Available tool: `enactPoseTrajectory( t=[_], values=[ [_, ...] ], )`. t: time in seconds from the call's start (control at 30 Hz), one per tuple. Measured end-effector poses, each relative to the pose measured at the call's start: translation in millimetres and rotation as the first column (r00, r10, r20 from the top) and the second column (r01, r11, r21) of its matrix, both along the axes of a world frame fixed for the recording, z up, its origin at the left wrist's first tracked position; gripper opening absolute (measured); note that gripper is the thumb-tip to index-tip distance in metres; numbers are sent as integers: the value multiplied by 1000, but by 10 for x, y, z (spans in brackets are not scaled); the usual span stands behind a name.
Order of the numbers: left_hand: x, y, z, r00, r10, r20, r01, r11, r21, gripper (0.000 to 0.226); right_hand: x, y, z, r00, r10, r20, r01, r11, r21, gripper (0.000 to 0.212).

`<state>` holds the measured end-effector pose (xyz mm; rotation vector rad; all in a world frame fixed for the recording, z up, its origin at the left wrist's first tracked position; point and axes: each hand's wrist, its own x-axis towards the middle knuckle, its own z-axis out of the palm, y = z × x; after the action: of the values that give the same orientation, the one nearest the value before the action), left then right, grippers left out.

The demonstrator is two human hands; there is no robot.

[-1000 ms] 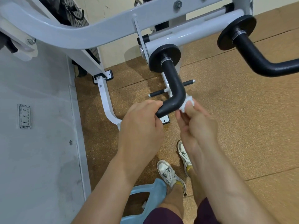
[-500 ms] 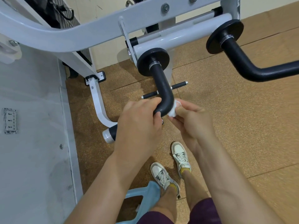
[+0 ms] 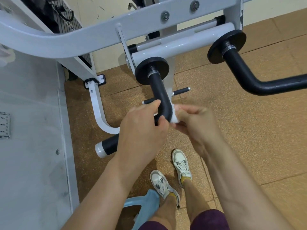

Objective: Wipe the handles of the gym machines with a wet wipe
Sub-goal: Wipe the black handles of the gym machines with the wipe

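Note:
A bent black handle (image 3: 160, 95) hangs from a black disc on the white machine frame (image 3: 93, 39). My left hand (image 3: 142, 130) grips the handle just below its bend, hiding that part; the white-capped end (image 3: 106, 147) sticks out to the left. My right hand (image 3: 194, 123) pinches a small white wet wipe (image 3: 174, 116) and presses it against the right side of the bend. A second black handle (image 3: 252, 78) runs off to the right, untouched.
A grey wall (image 3: 33, 146) with a socket plate stands close on the left. A light blue plastic stool (image 3: 142, 206) is by my feet. Brown cork-like floor tiles (image 3: 249, 138) spread to the right. A short black peg bar (image 3: 181, 91) sits behind the handle.
The wipe in my right hand has slid a little down around the bend. My left hand shifted up the handle, uncovering its white-capped end. The view moved right.

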<state>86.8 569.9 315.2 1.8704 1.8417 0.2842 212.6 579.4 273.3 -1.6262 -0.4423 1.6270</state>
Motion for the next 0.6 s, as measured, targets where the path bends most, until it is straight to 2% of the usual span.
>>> enactPoseTrajectory(
  t=[0.1,0.27,0.43,0.6],
  values=[
    [12,32,-18,1000,22,11,-22,1000,-21,42,18,8,21,1000,28,8,-28,1000,3,13],
    [29,82,-20,999,32,15,-32,999,-24,44,-121,505,-60,992,31,122,-38,998,50,10],
    [30,124,-10,998,53,23,-52,998,-41,43,-50,272,-29,964,97,249,-126,986,105,9],
    [37,230,-27,995,99,33,-96,992,-80,51,-188,730,-60,965,28,259,-48,996,70,9]
  ],
)
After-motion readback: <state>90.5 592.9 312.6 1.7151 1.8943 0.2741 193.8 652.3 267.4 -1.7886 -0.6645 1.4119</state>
